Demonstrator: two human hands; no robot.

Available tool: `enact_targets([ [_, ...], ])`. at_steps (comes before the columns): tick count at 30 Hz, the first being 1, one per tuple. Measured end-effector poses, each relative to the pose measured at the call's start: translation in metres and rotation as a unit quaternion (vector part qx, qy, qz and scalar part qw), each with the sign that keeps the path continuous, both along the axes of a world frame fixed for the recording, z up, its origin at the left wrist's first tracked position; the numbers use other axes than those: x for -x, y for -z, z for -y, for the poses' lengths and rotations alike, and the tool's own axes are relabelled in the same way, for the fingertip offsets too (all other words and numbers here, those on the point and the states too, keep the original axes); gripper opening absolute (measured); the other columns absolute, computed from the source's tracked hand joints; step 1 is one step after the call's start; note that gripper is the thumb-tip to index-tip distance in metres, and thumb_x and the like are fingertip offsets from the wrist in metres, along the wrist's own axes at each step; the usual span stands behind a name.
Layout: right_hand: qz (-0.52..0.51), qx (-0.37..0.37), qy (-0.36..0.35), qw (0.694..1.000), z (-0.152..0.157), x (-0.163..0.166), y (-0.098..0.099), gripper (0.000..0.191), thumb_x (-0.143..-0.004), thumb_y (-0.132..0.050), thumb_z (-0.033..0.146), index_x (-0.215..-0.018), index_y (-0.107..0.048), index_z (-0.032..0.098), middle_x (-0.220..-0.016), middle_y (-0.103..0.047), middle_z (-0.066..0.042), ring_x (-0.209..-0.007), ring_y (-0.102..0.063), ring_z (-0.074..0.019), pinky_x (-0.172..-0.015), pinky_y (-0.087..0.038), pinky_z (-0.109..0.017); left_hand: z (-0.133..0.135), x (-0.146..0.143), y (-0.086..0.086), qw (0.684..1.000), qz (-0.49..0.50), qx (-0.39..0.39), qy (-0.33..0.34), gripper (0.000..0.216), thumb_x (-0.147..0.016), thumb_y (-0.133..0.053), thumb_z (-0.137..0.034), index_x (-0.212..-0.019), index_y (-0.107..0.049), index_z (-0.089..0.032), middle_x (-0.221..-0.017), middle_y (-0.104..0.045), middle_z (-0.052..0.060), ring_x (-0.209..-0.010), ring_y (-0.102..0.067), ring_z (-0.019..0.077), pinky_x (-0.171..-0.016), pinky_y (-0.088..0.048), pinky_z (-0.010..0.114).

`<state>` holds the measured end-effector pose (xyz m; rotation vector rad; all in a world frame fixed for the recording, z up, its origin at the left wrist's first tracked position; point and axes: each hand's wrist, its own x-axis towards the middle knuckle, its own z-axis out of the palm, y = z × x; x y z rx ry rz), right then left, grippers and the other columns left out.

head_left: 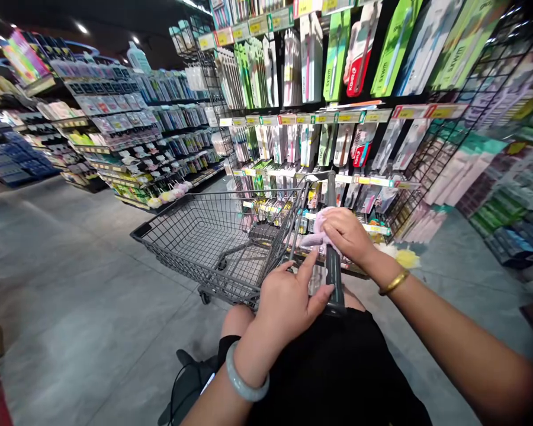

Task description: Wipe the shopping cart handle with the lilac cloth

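A grey wire shopping cart (190,251) stands in front of me, its basket off to the left. My right hand (344,234), with a gold bracelet at the wrist, is closed on a pink cloth (314,239) that lies against the cart's dark handle bar (333,275). My left hand (288,296), wearing a pale bangle, is beside the near end of the bar. Its fingers are apart, the index finger reaching toward the cloth and the thumb by the bar. Whether the left fingertips touch either one, I cannot tell.
A rack of packaged toothbrushes (335,56) rises just ahead, with price strips (293,119) along its rows. More stocked shelves (115,112) stand farther back at left. Packaged goods (462,168) hang at right. Grey floor (84,296) stretches to the left of the cart.
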<state>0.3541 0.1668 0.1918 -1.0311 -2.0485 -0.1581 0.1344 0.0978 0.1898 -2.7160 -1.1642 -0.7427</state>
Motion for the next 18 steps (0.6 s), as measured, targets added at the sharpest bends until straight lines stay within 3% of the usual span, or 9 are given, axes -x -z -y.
enact_targets([
  [3, -0.020, 0.010, -0.038, 0.999, 0.015, 0.015, -0.004, 0.037, -0.095, -0.038, 0.032, -0.065, -0.057, 0.021, -0.073, -0.063, -0.006, -0.084, -0.058, -0.0216, -0.085, -0.043, -0.041, 0.003, 0.001, -0.002, 1.000, 0.005, 0.007, -0.005, 0.063, -0.096, -0.030, -0.053, -0.142, -0.043, -0.013, -0.061, -0.065, 0.002, -0.068, -0.067, 0.0197, -0.094, -0.051, 0.040],
  [7, 0.042, 0.022, -0.130, 0.990, 0.034, 0.019, -0.007, 0.028, -0.093, -0.044, 0.032, -0.076, -0.062, 0.021, -0.085, -0.067, -0.006, -0.091, -0.058, -0.0221, -0.090, -0.042, -0.043, 0.010, 0.008, -0.004, 0.999, 0.026, 0.035, -0.002, 0.057, -0.093, -0.037, -0.050, -0.138, -0.048, -0.015, -0.069, -0.069, 0.004, -0.070, -0.068, 0.0198, -0.095, -0.051, 0.041],
  [10, 0.035, 0.010, -0.081, 0.996, 0.019, 0.008, -0.006, 0.030, -0.095, -0.040, 0.030, -0.081, -0.064, 0.021, -0.090, -0.068, -0.007, -0.099, -0.057, -0.0232, -0.091, -0.042, -0.043, 0.012, 0.012, -0.005, 0.998, 0.028, 0.051, 0.007, 0.049, -0.094, -0.036, -0.047, -0.129, -0.056, -0.019, -0.068, -0.068, 0.003, -0.071, -0.067, 0.0197, -0.098, -0.049, 0.043],
  [12, 0.016, 0.003, -0.021, 1.000, 0.011, 0.008, -0.005, 0.033, -0.096, -0.039, 0.030, -0.075, -0.063, 0.020, -0.083, -0.066, -0.007, -0.094, -0.057, -0.0227, -0.087, -0.043, -0.041, 0.013, 0.014, -0.006, 0.998, 0.027, 0.062, 0.014, 0.043, -0.094, -0.035, -0.046, -0.112, -0.065, -0.021, -0.064, -0.066, 0.002, -0.067, -0.066, 0.0190, -0.098, -0.048, 0.044],
  [14, 0.020, 0.003, -0.014, 1.000, 0.013, 0.015, -0.006, 0.034, -0.095, -0.043, 0.029, -0.067, -0.059, 0.020, -0.074, -0.063, -0.006, -0.085, -0.056, -0.0209, -0.083, -0.042, -0.039, 0.015, 0.016, -0.010, 0.997, 0.019, 0.071, 0.023, 0.040, -0.094, -0.035, -0.043, -0.093, -0.068, -0.021, -0.059, -0.062, 0.002, -0.061, -0.063, 0.0173, -0.098, -0.048, 0.043],
  [18, 0.080, 0.011, -0.126, 0.989, 0.026, 0.027, -0.011, 0.029, -0.093, -0.045, 0.030, -0.069, -0.059, 0.020, -0.075, -0.063, -0.005, -0.083, -0.056, -0.0200, -0.084, -0.041, -0.039, 0.027, 0.017, -0.022, 0.997, 0.012, 0.065, 0.032, 0.035, -0.094, -0.038, -0.039, -0.079, -0.064, -0.021, -0.059, -0.060, 0.000, -0.059, -0.060, 0.0152, -0.105, -0.041, 0.046],
])
